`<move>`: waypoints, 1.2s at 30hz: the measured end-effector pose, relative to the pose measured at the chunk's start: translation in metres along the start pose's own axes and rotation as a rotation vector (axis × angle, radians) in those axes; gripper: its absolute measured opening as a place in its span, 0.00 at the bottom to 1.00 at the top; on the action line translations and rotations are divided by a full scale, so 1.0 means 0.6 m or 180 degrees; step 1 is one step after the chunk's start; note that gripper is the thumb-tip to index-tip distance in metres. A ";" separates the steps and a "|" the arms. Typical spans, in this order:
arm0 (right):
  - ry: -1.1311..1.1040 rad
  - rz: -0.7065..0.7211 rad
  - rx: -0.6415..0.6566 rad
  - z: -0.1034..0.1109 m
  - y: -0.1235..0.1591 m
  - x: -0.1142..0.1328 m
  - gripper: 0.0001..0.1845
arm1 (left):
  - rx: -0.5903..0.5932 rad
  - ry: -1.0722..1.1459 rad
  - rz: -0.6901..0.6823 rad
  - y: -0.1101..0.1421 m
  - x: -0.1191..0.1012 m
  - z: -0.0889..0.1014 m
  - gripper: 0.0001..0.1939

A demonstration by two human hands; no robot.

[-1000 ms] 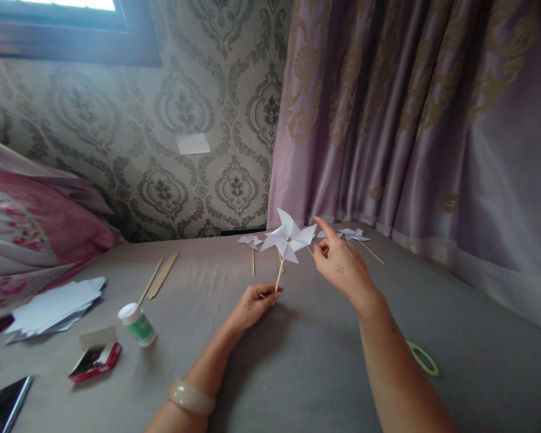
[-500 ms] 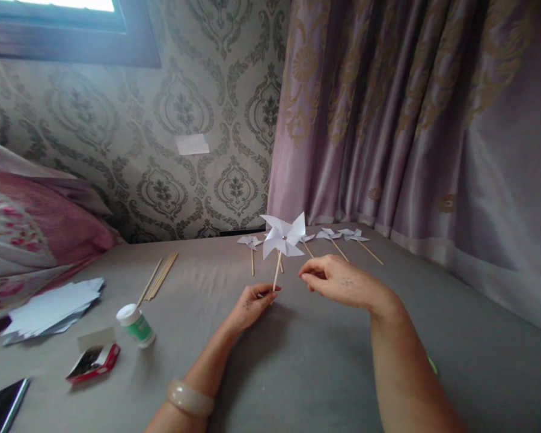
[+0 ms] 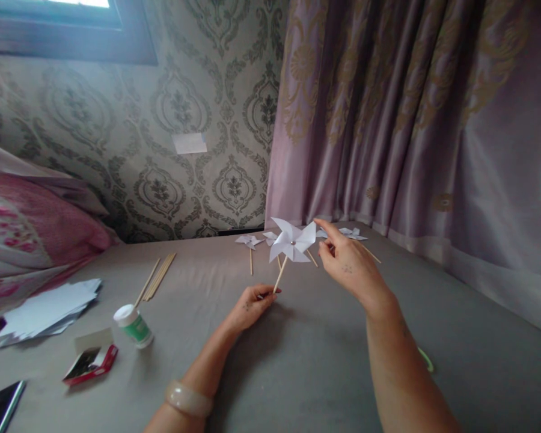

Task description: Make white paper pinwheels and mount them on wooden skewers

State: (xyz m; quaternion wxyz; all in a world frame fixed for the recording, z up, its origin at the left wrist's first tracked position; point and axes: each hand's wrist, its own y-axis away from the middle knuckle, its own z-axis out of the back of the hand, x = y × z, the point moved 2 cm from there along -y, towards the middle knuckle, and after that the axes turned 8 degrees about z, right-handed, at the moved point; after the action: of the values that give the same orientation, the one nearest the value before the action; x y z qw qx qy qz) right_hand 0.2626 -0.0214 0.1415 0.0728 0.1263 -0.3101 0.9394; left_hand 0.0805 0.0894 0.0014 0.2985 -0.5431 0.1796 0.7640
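The white paper pinwheel (image 3: pixel 293 239) is up in front of you, above the grey cloth surface (image 3: pixel 306 361) and toward its far edge, its stick (image 3: pixel 280 276) leaning a little to the right. Your left hand (image 3: pixel 256 302) grips that stick low down, between thumb and fingers, close to the cloth. Your right hand (image 3: pixel 347 264) is loosely open and empty, index finger stretched out to the pinwheel's right-hand blade; you cannot tell whether the fingertip touches it.

Behind, along the far edge, you have more pinwheels lying down: one (image 3: pixel 249 241) left of the held one, another (image 3: pixel 269 239) partly covered by it, and one (image 3: pixel 353 233) beyond your right hand. Part of a light-green thing (image 3: pixel 427 359) shows beside your right forearm.

Toward the left edge you have bare sticks (image 3: pixel 160 276), a white bottle (image 3: pixel 135 328) with a green label, an open red box (image 3: pixel 90 364) and a stack of white paper (image 3: pixel 49 311). A dark-screened device (image 3: pixel 0 406) lies in the near left corner of your view.
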 end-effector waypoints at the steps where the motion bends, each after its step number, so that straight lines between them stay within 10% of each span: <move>1: 0.0042 0.0017 0.0019 -0.001 0.000 -0.001 0.29 | 0.0001 -0.0016 -0.0015 0.000 0.000 0.000 0.20; 15: 0.0215 -0.0077 0.0290 -0.003 0.000 -0.004 0.29 | -0.0091 -0.0024 -0.0054 -0.002 0.000 0.006 0.21; 21: -0.1416 0.0557 0.2831 -0.020 0.031 0.024 0.21 | -0.0204 0.0206 0.0148 0.002 -0.003 0.007 0.24; 31: -0.1251 0.0036 0.0203 0.004 0.002 -0.001 0.21 | -0.0206 0.0076 0.0141 -0.003 0.003 0.005 0.23; 36: -0.0439 0.0107 0.0108 -0.001 -0.004 -0.001 0.30 | -0.0148 0.0008 0.0089 -0.002 0.001 0.007 0.22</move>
State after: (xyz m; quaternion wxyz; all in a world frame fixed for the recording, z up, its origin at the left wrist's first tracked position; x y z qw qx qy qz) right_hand 0.2636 -0.0193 0.1420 0.0332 0.1868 -0.3005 0.9347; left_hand 0.0782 0.0926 0.0025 0.2749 -0.5484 0.1697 0.7713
